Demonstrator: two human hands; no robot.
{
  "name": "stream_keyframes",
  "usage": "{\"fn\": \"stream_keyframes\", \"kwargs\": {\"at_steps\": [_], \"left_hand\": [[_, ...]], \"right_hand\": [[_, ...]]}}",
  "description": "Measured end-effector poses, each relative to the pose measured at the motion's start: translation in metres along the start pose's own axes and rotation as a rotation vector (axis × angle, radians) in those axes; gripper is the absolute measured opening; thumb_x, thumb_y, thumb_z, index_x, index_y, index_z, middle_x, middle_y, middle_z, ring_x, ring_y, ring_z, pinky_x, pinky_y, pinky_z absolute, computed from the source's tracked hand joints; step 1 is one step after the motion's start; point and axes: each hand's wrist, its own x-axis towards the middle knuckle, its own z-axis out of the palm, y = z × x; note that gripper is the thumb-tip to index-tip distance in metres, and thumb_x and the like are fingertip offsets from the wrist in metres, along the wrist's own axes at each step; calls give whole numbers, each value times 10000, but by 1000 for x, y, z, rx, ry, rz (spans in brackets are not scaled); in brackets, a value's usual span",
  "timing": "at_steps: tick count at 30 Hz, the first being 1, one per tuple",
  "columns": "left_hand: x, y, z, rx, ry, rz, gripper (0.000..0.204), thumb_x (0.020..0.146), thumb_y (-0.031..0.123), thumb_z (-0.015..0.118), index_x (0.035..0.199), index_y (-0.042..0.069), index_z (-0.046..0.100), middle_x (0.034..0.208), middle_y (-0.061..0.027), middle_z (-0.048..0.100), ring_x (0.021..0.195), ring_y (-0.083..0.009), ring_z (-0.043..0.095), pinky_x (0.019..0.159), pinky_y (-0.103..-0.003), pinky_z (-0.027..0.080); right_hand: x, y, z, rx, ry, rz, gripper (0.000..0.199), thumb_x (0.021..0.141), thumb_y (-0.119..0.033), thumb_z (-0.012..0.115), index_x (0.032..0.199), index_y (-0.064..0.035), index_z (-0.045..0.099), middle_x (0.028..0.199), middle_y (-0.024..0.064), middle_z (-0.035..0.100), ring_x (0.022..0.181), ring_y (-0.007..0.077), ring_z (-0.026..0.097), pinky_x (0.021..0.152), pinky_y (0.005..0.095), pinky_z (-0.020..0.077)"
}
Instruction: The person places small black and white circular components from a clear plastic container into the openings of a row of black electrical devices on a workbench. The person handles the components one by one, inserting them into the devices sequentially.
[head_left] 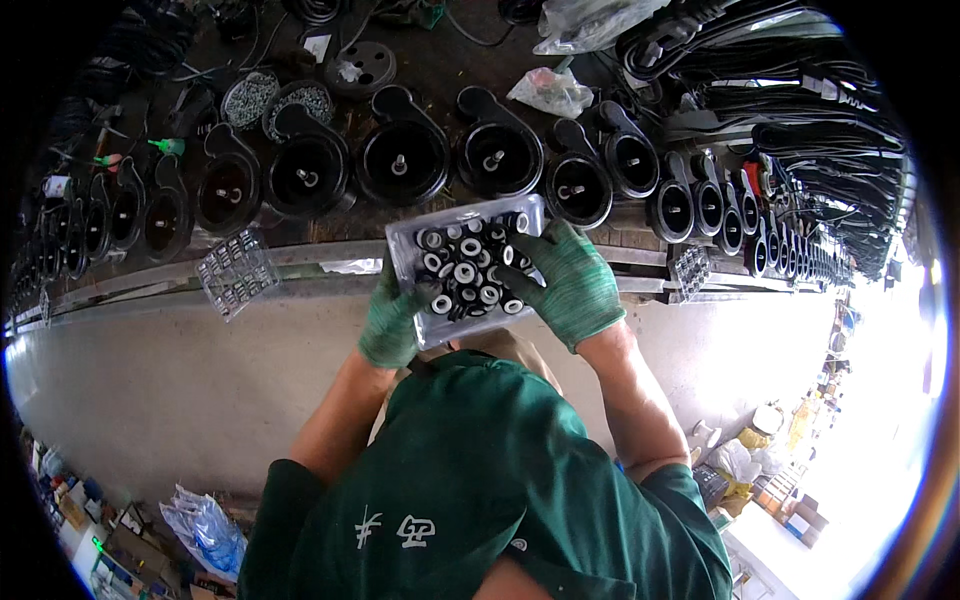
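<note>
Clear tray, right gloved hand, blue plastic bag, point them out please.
Clear tray (452, 328): head view, near wall.
Right gloved hand (574, 282): head view, back of hand.
Blue plastic bag (214, 536): head view, its middle.

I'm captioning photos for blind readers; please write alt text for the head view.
A green-gloved left hand holds a clear plastic tray of small black and white ring-shaped parts, while the gloved right hand reaches over its right rim. Beyond, black round housings line a dark workbench.
</note>
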Motion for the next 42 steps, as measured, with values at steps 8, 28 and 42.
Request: {"fn": "stream_keyframes", "kwargs": {"at_steps": [8,28,42], "left_hand": [[-1,-19,25,-42,8,3,812,827,102,851,1521,106,429,1386,-100,627,1253,-259,636,1033,-433,586],[9,-166,157,-168,276,334,678,854,13,693,1490,61,461,1389,-189,614,1220,-354,658,994,-539,608],[15,-181,170,-71,340,383,616,889,8,693,1467,46,483,1331,-166,647,1159,-315,686,971,-469,620]], "right_hand": [[-5,20,-5,78,-63,24,361,849,-284,809,1140,-81,742,1149,139,662,1044,328,661,892,421,566],[7,253,-68,940,-96,-22,223,921,-161,781,1094,-28,735,1002,127,776,851,142,693,794,324,574],[106,294,-46,285,-310,80,383,983,-360,661,1267,-111,726,1213,186,734,1125,401,678,942,424,528]]}}
